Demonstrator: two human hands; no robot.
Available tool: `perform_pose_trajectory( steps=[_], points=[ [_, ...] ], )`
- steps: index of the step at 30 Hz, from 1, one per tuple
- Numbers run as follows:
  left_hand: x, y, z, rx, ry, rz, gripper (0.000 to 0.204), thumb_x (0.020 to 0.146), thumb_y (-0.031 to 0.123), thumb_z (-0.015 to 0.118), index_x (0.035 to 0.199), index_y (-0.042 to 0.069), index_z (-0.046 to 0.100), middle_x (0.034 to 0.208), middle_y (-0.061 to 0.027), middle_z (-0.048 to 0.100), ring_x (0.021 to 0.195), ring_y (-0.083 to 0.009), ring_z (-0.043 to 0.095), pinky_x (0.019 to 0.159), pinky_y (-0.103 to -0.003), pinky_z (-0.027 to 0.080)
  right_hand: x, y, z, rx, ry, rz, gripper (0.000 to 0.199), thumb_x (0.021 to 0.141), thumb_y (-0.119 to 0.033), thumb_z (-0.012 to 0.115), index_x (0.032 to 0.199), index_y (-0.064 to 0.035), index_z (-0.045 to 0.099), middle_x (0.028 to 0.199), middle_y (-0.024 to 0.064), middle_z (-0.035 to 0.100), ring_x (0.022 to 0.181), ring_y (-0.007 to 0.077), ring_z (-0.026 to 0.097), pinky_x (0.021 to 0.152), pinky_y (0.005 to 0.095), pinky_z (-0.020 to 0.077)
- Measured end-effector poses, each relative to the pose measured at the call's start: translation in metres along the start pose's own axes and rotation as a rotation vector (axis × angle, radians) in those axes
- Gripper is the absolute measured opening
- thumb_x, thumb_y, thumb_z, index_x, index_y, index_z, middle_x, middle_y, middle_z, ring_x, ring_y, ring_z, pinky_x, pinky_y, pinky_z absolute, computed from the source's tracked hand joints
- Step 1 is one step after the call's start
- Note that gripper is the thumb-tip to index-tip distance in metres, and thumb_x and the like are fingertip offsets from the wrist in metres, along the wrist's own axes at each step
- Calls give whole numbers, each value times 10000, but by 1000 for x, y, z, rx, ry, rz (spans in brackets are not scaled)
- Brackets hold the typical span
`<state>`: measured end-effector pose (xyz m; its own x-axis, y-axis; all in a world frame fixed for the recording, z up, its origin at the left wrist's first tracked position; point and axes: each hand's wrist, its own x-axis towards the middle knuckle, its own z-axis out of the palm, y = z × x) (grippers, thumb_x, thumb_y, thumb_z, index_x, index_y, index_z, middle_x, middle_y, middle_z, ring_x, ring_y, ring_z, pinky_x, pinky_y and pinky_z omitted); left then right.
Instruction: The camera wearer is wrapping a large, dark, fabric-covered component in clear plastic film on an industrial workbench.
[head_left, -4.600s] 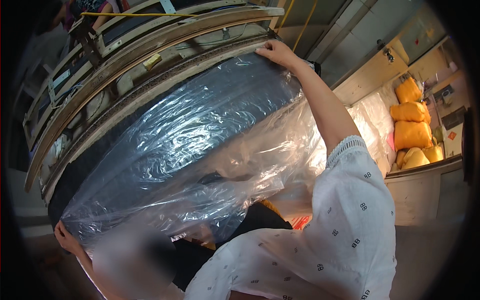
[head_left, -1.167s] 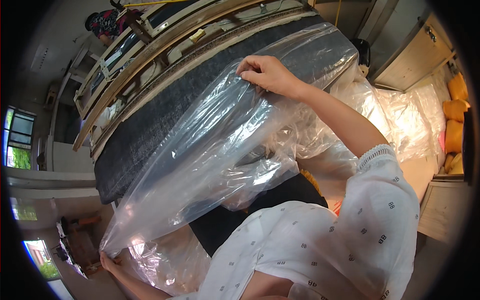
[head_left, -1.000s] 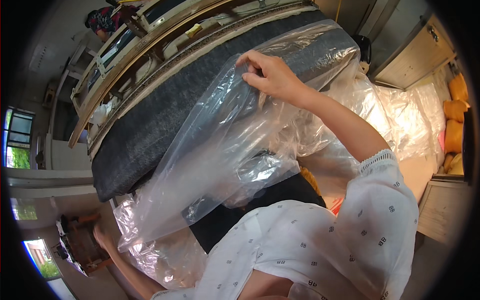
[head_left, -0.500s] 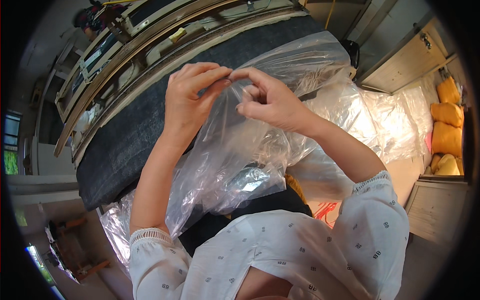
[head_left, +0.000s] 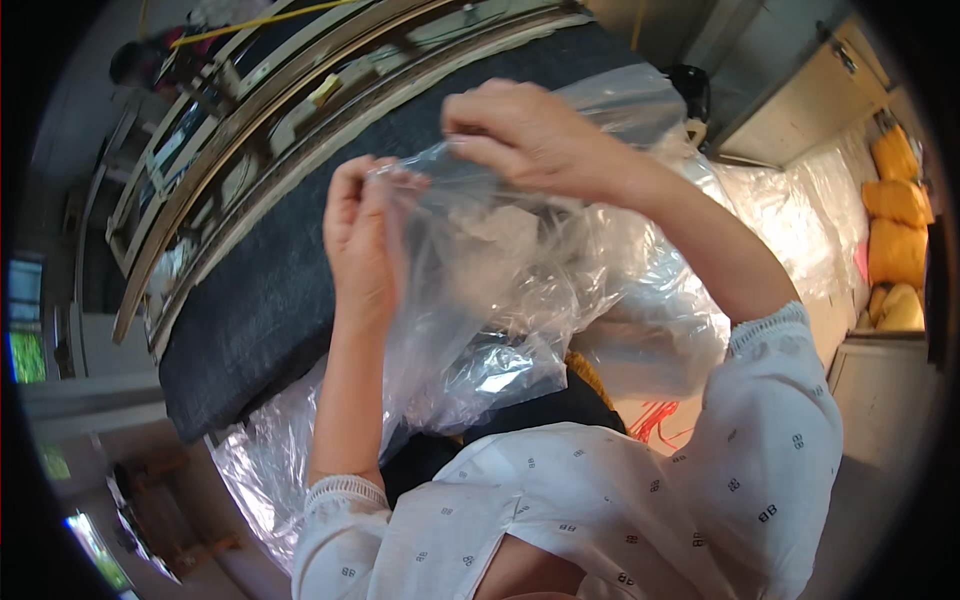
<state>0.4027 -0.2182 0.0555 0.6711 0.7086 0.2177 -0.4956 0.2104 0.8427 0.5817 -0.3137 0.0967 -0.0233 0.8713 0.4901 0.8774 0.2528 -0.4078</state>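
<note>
A large clear plastic sheet or bag (head_left: 470, 290) hangs in front of me and drapes over my lap. My left hand (head_left: 362, 235) is closed on its upper edge, with fingertips curled over the film. Farther up and to the right, my right hand (head_left: 535, 135) pinches the same edge, somewhat blurred by motion. Between the two hands the film is stretched. Whether it is one layer or two, I cannot tell.
A long dark cloth-covered surface (head_left: 250, 270) lies beyond my hands, with a rail frame (head_left: 215, 165) behind it. More plastic film (head_left: 790, 230) spreads to the right. Yellow-orange bundles (head_left: 897, 250) sit on a shelf at far right. Red strands (head_left: 655, 422) lie low.
My hands, whose fingertips met before, have moved apart: the right one up, the left one down and a little left. The plastic edge is now stretched between them.
</note>
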Motion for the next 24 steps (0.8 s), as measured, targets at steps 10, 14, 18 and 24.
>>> perform_pose_trajectory(
  steps=[10,14,18,24],
  points=[
    [-39,97,-182,470,524,145,284,836,213,606,1083,97,526,937,5,534,798,-69,489,642,-203,401,-147,31,-12,-433,-495,37,216,687,-317,668,717,-116,595,653,60,595,693,251,588,678,366,439],
    [-90,161,-285,821,805,184,218,863,193,559,1058,102,521,773,45,479,592,-27,408,480,-167,338,-273,129,-81,-1007,-1181,530,307,665,-408,676,803,-134,694,852,67,649,930,221,576,945,407,344],
    [-143,227,-387,1047,910,129,247,932,233,466,1086,47,516,739,4,485,594,-80,455,502,-218,397,-288,183,-153,-1314,-1143,821,198,727,-210,615,898,-130,675,941,13,640,935,177,575,845,373,357],
    [-199,260,-532,1774,1279,262,333,847,198,484,1019,-72,577,912,-169,627,757,-307,584,745,-379,465,-149,227,-233,-1201,-29,1085,179,754,-143,599,901,-47,629,838,113,627,782,273,605,693,391,480]
  ],
)
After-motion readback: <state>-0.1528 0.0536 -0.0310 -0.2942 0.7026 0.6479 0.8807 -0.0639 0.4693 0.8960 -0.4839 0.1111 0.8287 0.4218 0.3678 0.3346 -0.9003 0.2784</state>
